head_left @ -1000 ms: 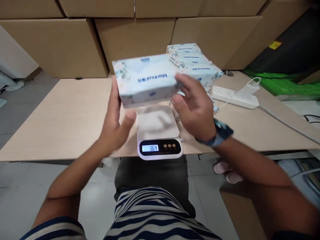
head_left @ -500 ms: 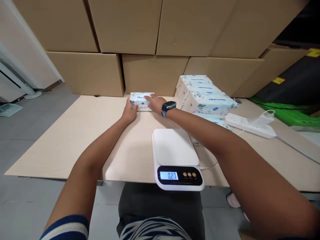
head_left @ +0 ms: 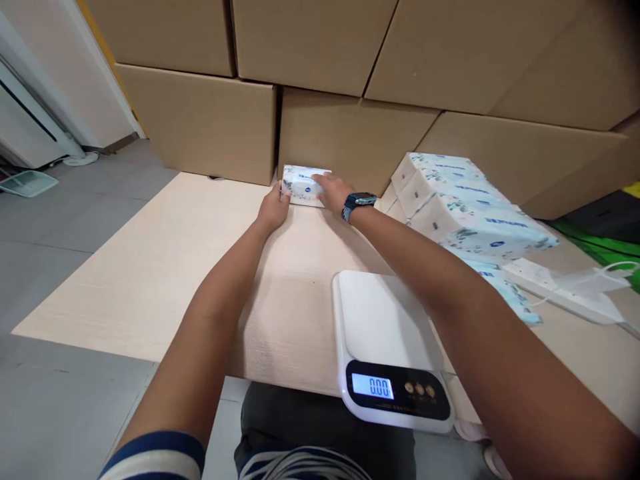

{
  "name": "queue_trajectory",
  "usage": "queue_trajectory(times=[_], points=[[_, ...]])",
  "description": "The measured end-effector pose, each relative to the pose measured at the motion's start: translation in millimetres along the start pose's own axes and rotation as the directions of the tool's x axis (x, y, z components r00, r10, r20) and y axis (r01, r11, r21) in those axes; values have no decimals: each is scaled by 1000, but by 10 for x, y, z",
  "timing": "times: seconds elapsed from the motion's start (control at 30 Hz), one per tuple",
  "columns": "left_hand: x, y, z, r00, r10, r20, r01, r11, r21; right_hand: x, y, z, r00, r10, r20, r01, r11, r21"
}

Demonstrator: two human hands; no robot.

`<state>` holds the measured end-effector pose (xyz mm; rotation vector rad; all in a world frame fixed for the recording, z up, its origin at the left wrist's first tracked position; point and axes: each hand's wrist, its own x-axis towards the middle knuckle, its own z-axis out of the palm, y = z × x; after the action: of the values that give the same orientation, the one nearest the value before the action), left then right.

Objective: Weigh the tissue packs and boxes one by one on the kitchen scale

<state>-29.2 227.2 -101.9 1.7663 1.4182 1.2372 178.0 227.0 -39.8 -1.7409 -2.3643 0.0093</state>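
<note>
A tissue pack in white and pale blue floral wrap rests on the far part of the wooden table, close to the cardboard boxes. My left hand is closed against its left end, thumb on the near side. My right hand, below a dark wristwatch, grips the right end with fingers over the top. Nearer to me stands a white digital scale, its display reading 0.00, partly covered by my right forearm. A stack of similar tissue packs stands right of my right hand.
Large cardboard boxes form a wall along the back of the table. A white power strip with a plugged-in adapter and cable lies at the right. Something green shows beyond it.
The scale display has gone from 0.27 to 0.00. My view has turned, shifting most things rightward. Both hands keep hold of the tissue pack at the back of the table.
</note>
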Motion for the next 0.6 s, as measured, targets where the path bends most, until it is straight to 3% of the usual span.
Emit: queue_trajectory(times=[0.2,0.37,0.47,0.6], points=[[-22,12,-20,998,-40,-53,42,998,42,33,-166,94,998,49,-31,-47,997,65],[-6,69,-16,996,-43,-79,45,999,20,-134,-310,-141,998,64,0,-64,995,75],[-28,119,-40,993,-2,-116,2,1000,-2,-591,-343,-395,999,2,-49,0,998,58],[-4,211,-99,949,194,-247,-203,979,-13,-1705,-294,-716,980,-174,-97,175,985,5]])
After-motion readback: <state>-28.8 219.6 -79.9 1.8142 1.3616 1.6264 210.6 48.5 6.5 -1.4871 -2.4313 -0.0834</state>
